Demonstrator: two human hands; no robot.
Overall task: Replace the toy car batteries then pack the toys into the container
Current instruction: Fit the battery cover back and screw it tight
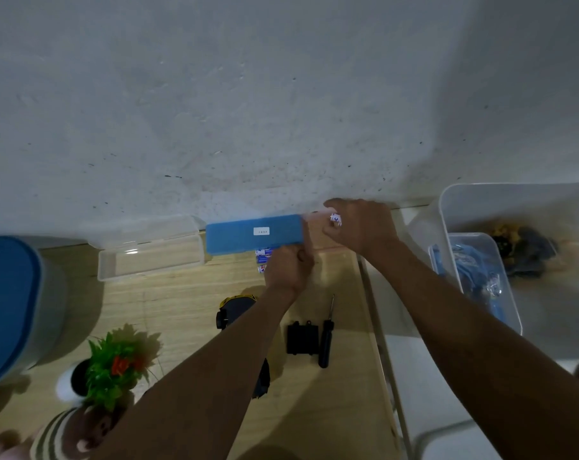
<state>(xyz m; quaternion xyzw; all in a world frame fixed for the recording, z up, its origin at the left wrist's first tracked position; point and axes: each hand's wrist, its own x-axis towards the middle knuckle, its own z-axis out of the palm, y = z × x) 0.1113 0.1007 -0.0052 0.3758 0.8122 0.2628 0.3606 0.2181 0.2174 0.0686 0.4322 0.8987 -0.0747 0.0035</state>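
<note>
Left hand (289, 265) clenched by the blue lid (254, 233), batteries (263, 257) beside it; right hand (359, 225) pinching a small white scrap (335, 219). Car (236, 310) sits upturned on the bench (182, 303), cover (302, 338) off. Risk: loose batteries rolling away under those hands.

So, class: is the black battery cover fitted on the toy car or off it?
Off. The black battery cover lies flat on the wooden table beside the screwdriver, apart from the toy car.

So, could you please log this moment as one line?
left hand: on blue box | right hand: pinching small white item | screwdriver, battery cover: on table
</note>
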